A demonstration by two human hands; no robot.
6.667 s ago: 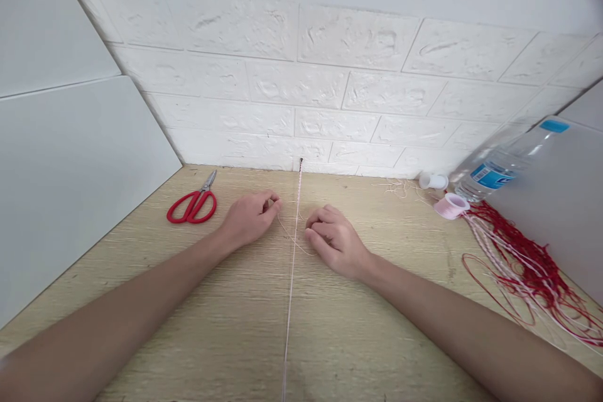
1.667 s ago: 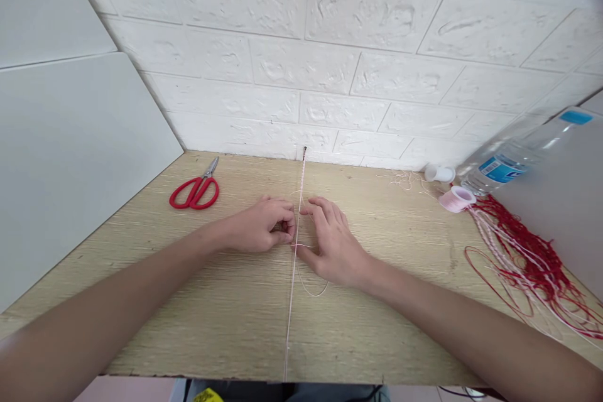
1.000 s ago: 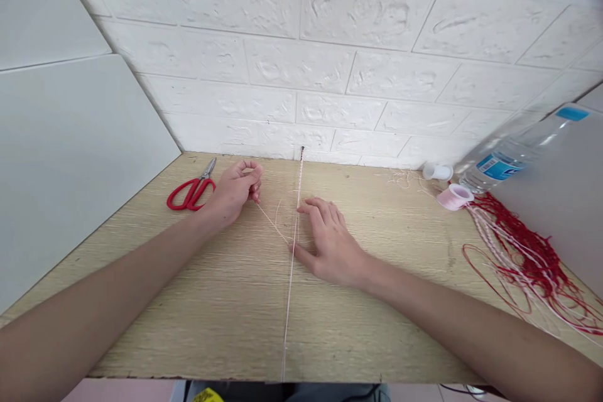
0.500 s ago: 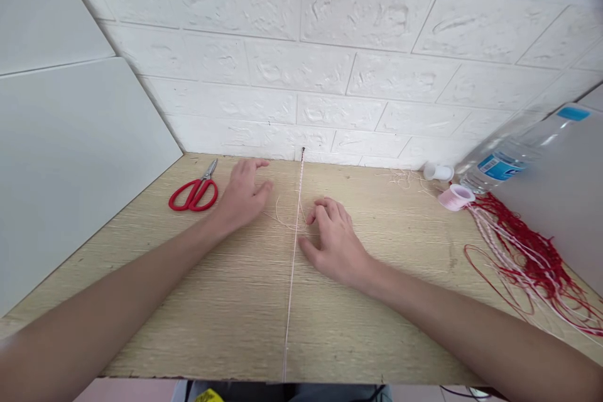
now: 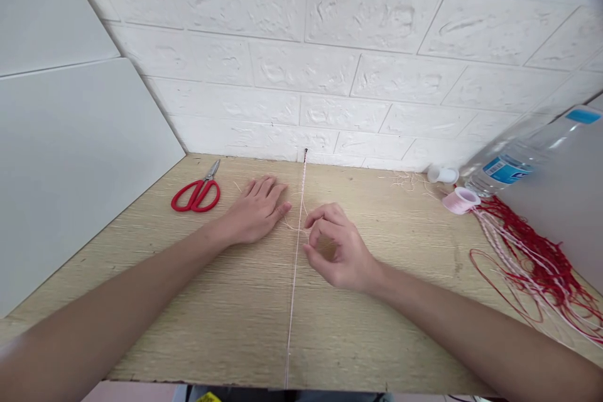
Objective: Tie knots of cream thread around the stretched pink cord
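A thin pink cord (image 5: 293, 289) runs taut down the middle of the wooden table (image 5: 226, 314), from a pin at the wall to the near edge. My left hand (image 5: 257, 210) lies flat on the table just left of the cord, fingers stretched out and together. My right hand (image 5: 336, 245) hovers just right of the cord, fingers curled and thumb near forefinger as in a pinch. A fine loose thread (image 5: 294, 226) curls across the cord between the two hands; whether the right fingers hold its end is too fine to see.
Red-handled scissors (image 5: 196, 193) lie at the back left. At the right are a pink thread spool (image 5: 460, 200), a white spool (image 5: 443, 174), a lying plastic water bottle (image 5: 522, 157) and a tangle of red and pink cords (image 5: 532, 264). White panels flank both sides.
My left hand pulled the thread out to the left, let it go, and now lies flat nearer the cord. My right hand has lifted and curled its fingers.
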